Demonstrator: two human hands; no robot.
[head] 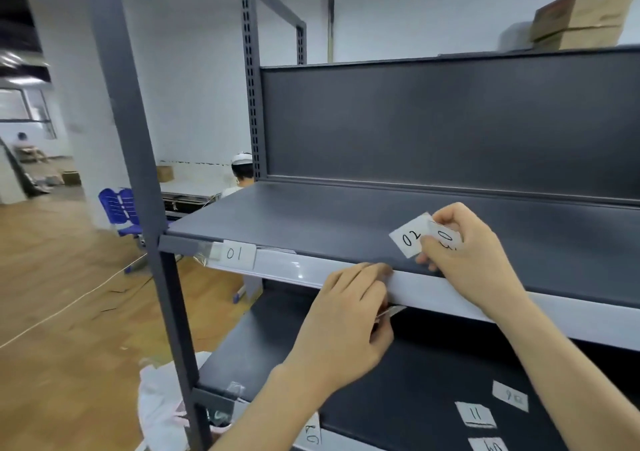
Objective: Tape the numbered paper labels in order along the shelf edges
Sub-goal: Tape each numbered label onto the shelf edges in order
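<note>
A paper label marked 01 (238, 253) is taped at the left end of the white shelf edge strip (294, 270). My right hand (474, 253) hovers over the grey shelf and pinches a small stack of labels, with the 02 label (408, 237) on top and another label (445, 237) behind it. My left hand (349, 315) rests on the edge strip below, fingertips on the strip, and a strip of clear tape (391, 311) sticks out from under its fingers. Several more labels lie on the lower shelf, among them one marked 11 (475, 414).
The grey metal shelving has an upright post (138, 159) at the left. A blue plastic chair (117, 208) stands on the wooden floor behind it. A white plastic bag (159, 402) lies at the rack's foot. A person sits further back. Cardboard boxes (581, 17) sit on top.
</note>
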